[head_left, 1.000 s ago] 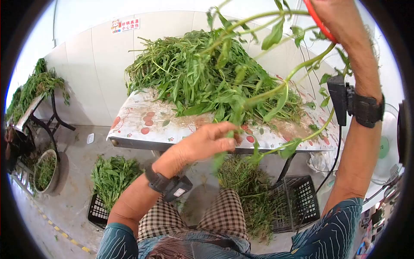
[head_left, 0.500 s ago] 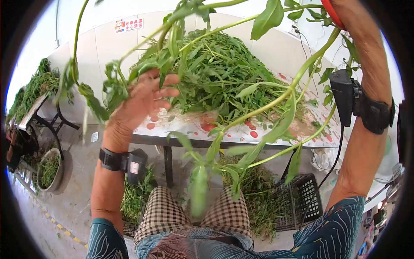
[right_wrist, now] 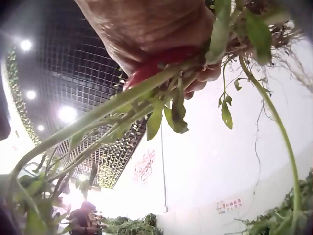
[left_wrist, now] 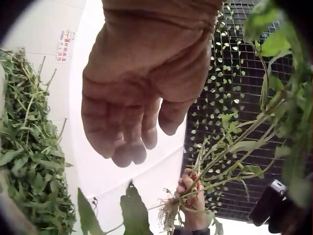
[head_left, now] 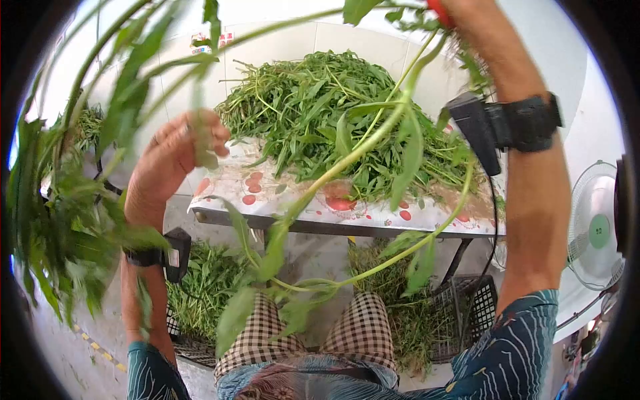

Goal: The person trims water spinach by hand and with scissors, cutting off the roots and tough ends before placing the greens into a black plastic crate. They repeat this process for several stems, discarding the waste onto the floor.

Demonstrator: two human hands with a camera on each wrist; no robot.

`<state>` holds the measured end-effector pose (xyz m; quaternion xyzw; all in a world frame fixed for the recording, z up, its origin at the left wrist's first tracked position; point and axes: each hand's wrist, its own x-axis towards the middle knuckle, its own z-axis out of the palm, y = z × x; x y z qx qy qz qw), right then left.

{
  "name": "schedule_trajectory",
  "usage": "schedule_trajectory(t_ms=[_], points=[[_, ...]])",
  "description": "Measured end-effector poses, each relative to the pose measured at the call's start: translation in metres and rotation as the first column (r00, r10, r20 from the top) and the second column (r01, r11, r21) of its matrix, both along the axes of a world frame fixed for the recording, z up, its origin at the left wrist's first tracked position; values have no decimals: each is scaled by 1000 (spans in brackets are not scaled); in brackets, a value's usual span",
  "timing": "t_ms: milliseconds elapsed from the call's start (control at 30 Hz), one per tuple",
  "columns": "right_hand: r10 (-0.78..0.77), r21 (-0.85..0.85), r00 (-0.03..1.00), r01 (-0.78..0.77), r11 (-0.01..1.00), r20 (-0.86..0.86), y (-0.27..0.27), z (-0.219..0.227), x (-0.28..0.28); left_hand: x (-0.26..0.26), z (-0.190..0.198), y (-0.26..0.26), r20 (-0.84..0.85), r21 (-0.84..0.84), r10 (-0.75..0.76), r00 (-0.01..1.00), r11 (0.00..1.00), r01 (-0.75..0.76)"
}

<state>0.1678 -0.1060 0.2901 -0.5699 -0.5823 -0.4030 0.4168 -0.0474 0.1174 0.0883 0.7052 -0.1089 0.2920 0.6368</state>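
Note:
Raised at the top of the head view, my right hand [head_left: 467, 17] grips long leafy green stems [head_left: 353, 157] at their root end. A red curved loop [right_wrist: 161, 63], like a scissors handle, lies in the same hand. Stringy roots [left_wrist: 168, 213] hang beside its fingers. The stems arch leftward and droop, their leafy tops [head_left: 73, 220] blurred at the far left. Amid the foliage, my left hand [head_left: 175, 157] is raised with relaxed, slightly bent fingers. The left wrist view shows nothing in its palm.
A heap of cut greens [head_left: 327, 120] covers much of the table [head_left: 267, 207]. Below are more greens [head_left: 207, 287] in a crate at left and a black crate [head_left: 480, 307] at right. A fan [head_left: 600, 230] stands at right. Another person [right_wrist: 85, 220] is in the background.
My left hand moved from over the table's front edge to the far left and up. The stems swung left with their leafy tops, while my right hand kept its grip and shifted slightly left.

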Motion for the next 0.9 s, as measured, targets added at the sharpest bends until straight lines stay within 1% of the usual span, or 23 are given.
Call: schedule_trajectory(t_ms=[33, 67, 100, 167, 200, 233, 267, 300, 367, 400, 467, 500, 533, 567, 600, 633, 667, 700, 733, 767, 833, 867, 900], points=[[-67, 24, 998, 67, 998, 11, 15, 2, 27, -2, -5, 3, -63, 24, -10, 998, 1000, 11], [-122, 45, 992, 122, 992, -13, 24, -5, 43, -2, -5, -12, -112, 16, -8, 994, 1000, 9], [-103, -8, 982, 103, 995, -156, 29, -14, 52, -2, -9, -16, -198, 50, -18, 980, 998, 29], [-223, -119, 974, 216, 969, -50, 42, -26, 108, 6, -24, -16, -368, 113, -26, 929, 991, 72], [-321, -156, 944, 307, 939, -72, 46, -37, 121, 10, -32, -14, -451, 140, -23, 892, 986, 96], [-378, -198, 914, 348, 917, -147, 45, -50, 123, 15, -38, -13, -529, 164, -18, 848, 979, 122], [-408, -236, 885, 357, 904, -226, 44, -61, 127, 18, -42, -14, -603, 183, -9, 798, 972, 149], [-438, -277, 847, 361, 890, -301, 44, -73, 133, 21, -45, -16, -538, 145, 66, 840, 989, 15], [-503, -317, 801, 409, 856, -324, 46, -99, 147, 26, -49, -20, -417, 33, 236, 878, 969, -245], [-494, -370, 800, 369, 852, -341, 47, -113, 155, 26, -48, -16, -380, -58, 269, 885, 948, -313], [-475, -466, 792, 278, 840, -383, 47, -139, 168, 26, -55, -1, -315, -108, 310, 897, 927, -358], [-448, -520, 796, 201, 830, -408, 45, -150, 171, 27, -52, -2, -283, -134, 330, 901, 916, -378], [-423, -569, 796, 123, 813, -433, 43, -159, 172, 27, -50, -6, -283, -102, 327, 901, 924, -368], [-399, -613, 794, 43, 789, -459, 42, -167, 177, 30, -48, -14, -272, -10, 326, 906, 940, -341], [-368, -593, 783, -2, 805, -502, 43, -175, 184, 35, -46, -26, -262, 81, 322, 910, 947, -312], [-318, -545, 780, -34, 838, -538, 42, -182, 190, 40, -45, -37, -253, 169, 318, 914, 945, -282], [-268, -493, 775, -65, 867, -572, 39, -189, 197, 46, -43, -46, -290, 248, 290, 912, 943, -221], [-217, -439, 768, -92, 894, -602, 37, -194, 201, 54, -44, -55, -298, 279, 243, 923, 947, -160], [-204, -379, 790, -39, 924, -578, 31, -196, 199, 63, -44, -63, -305, 308, 194, 932, 947, -96], [-185, -373, 748, -89, 923, -637, 24, -195, 198, 71, -46, -72, -315, 336, 141, 939, 941, -29], [-150, -346, 651, -184, 920, -744, 8, -191, 196, 93, -55, -88, -275, 441, 134, 952, 898, 1], [-105, -311, 579, -269, 912, -808, 0, -190, 195, 103, -59, -94, -252, 492, 128, 959, 871, 13], [-189, -407, 668, -186, 894, -720, -7, -190, 196, 112, -61, -100, -258, 480, 130, 957, 877, 10]])
